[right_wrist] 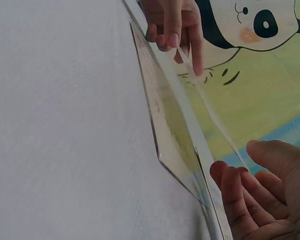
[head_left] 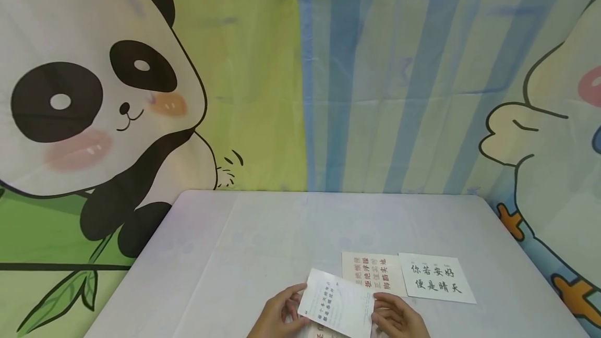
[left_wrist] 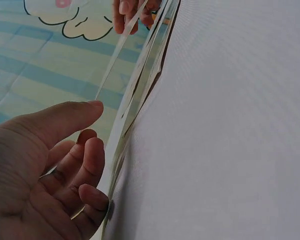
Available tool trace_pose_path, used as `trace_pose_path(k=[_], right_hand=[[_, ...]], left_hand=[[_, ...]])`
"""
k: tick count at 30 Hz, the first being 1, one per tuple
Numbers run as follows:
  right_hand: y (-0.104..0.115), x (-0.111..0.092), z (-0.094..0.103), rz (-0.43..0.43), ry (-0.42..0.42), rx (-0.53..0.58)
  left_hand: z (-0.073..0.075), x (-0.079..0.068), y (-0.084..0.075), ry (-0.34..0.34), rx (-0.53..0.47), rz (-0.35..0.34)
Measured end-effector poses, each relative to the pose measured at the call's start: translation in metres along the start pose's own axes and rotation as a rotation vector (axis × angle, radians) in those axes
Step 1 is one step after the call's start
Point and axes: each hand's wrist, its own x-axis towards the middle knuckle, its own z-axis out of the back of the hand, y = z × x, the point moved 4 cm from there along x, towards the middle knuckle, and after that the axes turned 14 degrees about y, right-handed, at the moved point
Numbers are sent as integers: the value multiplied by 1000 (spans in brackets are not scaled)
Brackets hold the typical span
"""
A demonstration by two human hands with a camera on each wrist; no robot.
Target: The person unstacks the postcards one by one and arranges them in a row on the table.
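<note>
In this apparent card-positioning step, our left hand (head_left: 278, 313) and right hand (head_left: 400, 317) grip pinches the small-lettered white calligraphy card (head_left: 345, 301); the next move likely calls for steady edge support.

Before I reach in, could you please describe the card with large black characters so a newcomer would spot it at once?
Find the white table in front of the panda backdrop, then look just beyond the right hand. The white card there, beside the cream card, is the rightmost; unlike the held card, it lies untouched.
</note>
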Motion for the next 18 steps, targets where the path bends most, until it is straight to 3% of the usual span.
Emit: trace_pose_path(k=[6, 12, 15, 18], right_hand=[[8, 5, -9, 44, 30, 80], [13, 12, -15, 76, 82, 91], [14, 16, -18, 107, 118, 69], [17, 18, -19, 195, 167, 0]], left_hand=[[3, 3, 1, -61, 30, 42], [9, 2, 5, -103, 94, 37], [13, 3, 7, -123, 117, 52], [17, 4, 9, -136, 119, 74]])
